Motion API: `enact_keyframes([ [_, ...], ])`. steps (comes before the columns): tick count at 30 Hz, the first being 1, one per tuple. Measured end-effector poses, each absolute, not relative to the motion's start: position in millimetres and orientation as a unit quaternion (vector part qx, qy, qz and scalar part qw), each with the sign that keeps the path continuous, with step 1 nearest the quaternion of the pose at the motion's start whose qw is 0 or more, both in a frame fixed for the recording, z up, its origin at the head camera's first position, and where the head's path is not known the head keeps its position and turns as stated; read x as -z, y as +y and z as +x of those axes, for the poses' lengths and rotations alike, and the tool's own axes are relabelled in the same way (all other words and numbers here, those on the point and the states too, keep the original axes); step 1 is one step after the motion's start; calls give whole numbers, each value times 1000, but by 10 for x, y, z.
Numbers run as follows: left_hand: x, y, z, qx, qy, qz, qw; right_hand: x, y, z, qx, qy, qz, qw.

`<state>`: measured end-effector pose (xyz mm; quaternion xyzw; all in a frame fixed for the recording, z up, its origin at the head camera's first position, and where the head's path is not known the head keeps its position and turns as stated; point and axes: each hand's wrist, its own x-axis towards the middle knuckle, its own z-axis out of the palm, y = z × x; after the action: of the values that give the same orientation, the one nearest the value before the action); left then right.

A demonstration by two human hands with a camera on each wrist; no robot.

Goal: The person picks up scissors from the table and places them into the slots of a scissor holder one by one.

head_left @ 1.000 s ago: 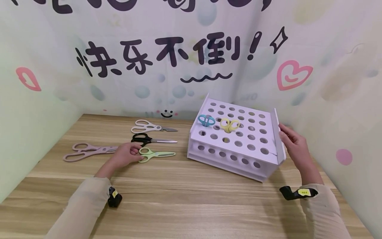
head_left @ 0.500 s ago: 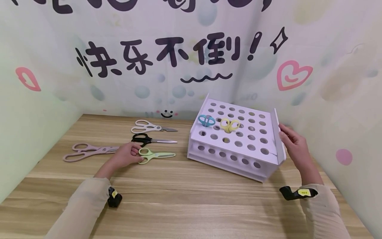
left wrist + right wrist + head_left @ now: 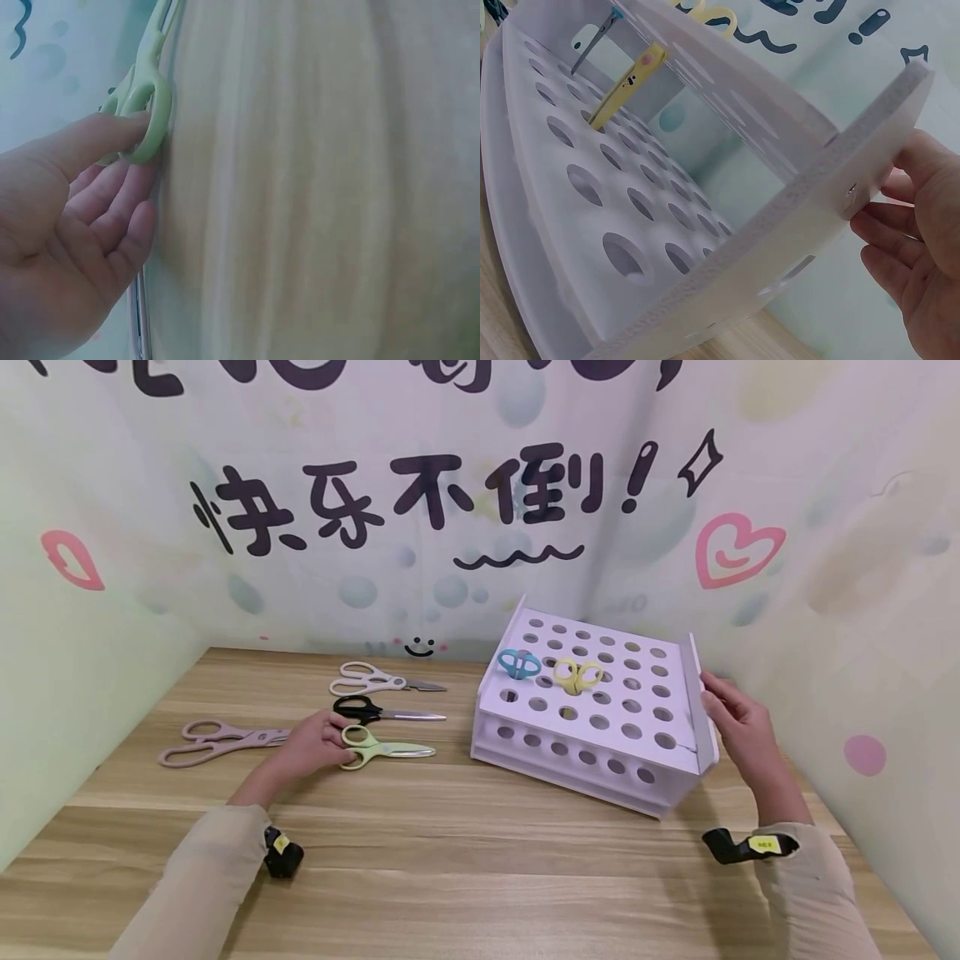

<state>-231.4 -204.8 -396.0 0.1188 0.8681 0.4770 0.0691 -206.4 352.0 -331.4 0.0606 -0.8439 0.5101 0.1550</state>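
My left hand [image 3: 307, 745] pinches the handle of a pair of light green scissors [image 3: 390, 749], thumb in one loop in the left wrist view. The blades point right, low over the wooden table. White scissors [image 3: 367, 678], black-handled scissors [image 3: 360, 708] and dusty-pink scissors [image 3: 225, 740] lie nearby; the hand partly hides the pink pair's blades. My right hand [image 3: 742, 731] touches the outer side panel of a white two-tier rack with round holes [image 3: 600, 722]. Blue-handled scissors [image 3: 519, 663] and yellow scissors [image 3: 577, 675] stand in the rack, blades down through its holes.
The rack stands at an angle on the right of the table [image 3: 450, 877], near the back. A printed cloth [image 3: 420, 585] hangs behind the table, and pale walls close in both sides. Each wrist wears a black camera [image 3: 282, 853].
The left hand has shifted slightly left, and the green scissors have moved left and a little up with it. The right hand and the rack look unmoved.
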Motion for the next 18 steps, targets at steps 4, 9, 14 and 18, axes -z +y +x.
enact_keyframes([
  [4, 3944, -2075, -2339, -471, 871, 121, 73, 3320, 3526, -2072, -523, -835, 64, 157],
  [9, 3920, -2104, -2351, -457, 878, 113, 81, 3344, 3546, -2097, -529, -831, 64, 159],
  [14, 3847, -2107, -2316, -483, 864, 97, 102, 3345, 3545, -2097, -518, -838, 62, 160],
  [18, 3784, -2099, -2291, -507, 851, 81, 111, 3328, 3530, -2081, -514, -840, 65, 160],
])
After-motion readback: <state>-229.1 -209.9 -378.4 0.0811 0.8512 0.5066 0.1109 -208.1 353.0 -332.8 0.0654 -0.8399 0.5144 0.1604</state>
